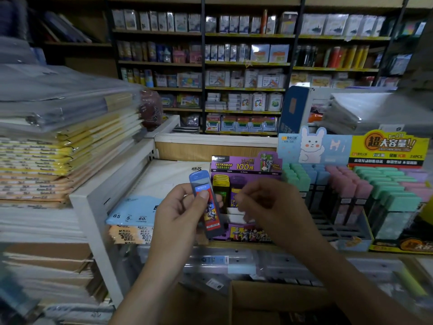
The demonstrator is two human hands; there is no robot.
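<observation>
In front of the purple display box (243, 166) on the shop shelf, the left hand (180, 214) holds a blue lead case (207, 202) nearly upright, its top leaning left. The thumb presses on its label and the fingers curl behind it. The right hand (269, 205) hovers just beside the case, over the box, with its fingers curled inward. It is blurred, so whether it pinches anything cannot be told.

The purple box holds a yellow case (221, 181) and a purple case (237, 184) standing at its back left, and white dividers show between the hands. The right hand hides the box's right part.

Just to the right, a rabbit-card display box (314, 146) holds rows of upright cases capped mint, blue and pink. Beyond it, a yellow-card display box (386, 146) holds mint and lilac ones. To the left, a blue B5 paper pack (133, 212) lies flat beside a white shelf divider (93, 198), with wrapped notebooks (58, 156) stacked past it. Stocked wall shelves (246, 90) stand behind.
</observation>
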